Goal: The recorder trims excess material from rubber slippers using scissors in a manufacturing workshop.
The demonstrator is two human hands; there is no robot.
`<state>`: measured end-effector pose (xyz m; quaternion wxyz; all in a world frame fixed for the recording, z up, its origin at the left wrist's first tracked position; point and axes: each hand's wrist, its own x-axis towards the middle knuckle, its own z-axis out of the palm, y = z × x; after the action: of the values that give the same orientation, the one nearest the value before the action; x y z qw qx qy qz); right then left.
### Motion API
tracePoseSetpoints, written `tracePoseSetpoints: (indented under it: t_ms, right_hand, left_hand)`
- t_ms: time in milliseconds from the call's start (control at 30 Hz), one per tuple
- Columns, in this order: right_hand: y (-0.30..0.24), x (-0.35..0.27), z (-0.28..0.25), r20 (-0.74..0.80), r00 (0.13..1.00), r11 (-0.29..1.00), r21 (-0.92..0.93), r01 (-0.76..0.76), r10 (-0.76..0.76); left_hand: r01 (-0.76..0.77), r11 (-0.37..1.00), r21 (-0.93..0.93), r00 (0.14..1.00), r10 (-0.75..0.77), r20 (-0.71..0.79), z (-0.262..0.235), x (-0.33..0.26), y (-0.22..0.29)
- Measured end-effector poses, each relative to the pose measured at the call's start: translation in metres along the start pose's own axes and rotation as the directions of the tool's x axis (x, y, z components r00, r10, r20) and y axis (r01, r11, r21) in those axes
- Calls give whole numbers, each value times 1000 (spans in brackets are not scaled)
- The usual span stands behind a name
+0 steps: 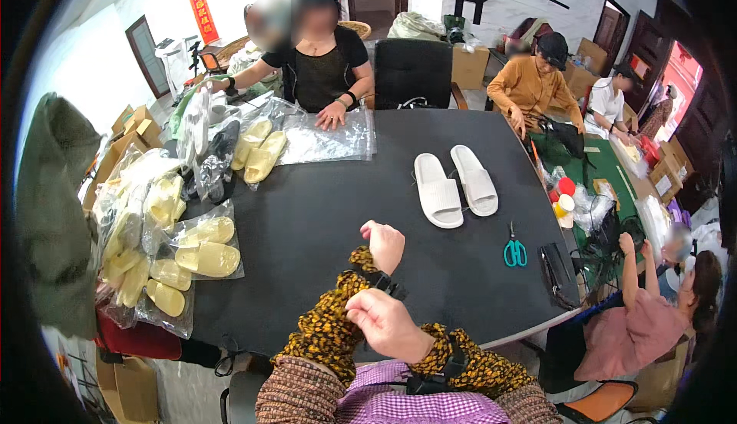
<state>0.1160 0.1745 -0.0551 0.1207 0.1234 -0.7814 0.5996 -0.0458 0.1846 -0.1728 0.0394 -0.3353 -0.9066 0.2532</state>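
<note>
on black bench point(330, 193), beyond hands to right: pair of white slippers point(441, 196), open-toed, ribbed across top, toes facing wearer. left hand point(386, 246): fingers curled in, gap narrow. right hand point(388, 326): fingers bent, narrow, at patterned left sleeve point(326, 313); cannot tell if gripping.

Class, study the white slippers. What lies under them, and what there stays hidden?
The white slippers rest on the black table, whose surface shows around and between them. Their undersides and the patches directly beneath are covered, so anything small there could not be seen.
</note>
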Motion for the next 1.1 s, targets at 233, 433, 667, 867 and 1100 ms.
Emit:
tracePoseSetpoints:
  t_ms: [233,433,667,867,1100]
  right_hand:
    - [-1,-13,8,-19,997,997,-15,77,-77]
    - [-3,5,-36,57,990,990,-51,132,-129]
    - [24,32,-75,327,922,874,-362,323,-206]
    - [25,33,-85,478,838,904,-181,386,-263]
    - [53,12,-116,375,919,941,338,-14,-121]
  left_hand:
    - [-150,956,-253,963,83,-256,-11,-2,13]
    - [-295,941,168,878,336,-341,-8,-18,23]
    - [-543,836,-83,822,549,152,13,-9,62]
    - [-659,618,-428,689,724,-16,5,-28,56]
    - [-696,193,-692,512,808,-290,-36,-65,36]
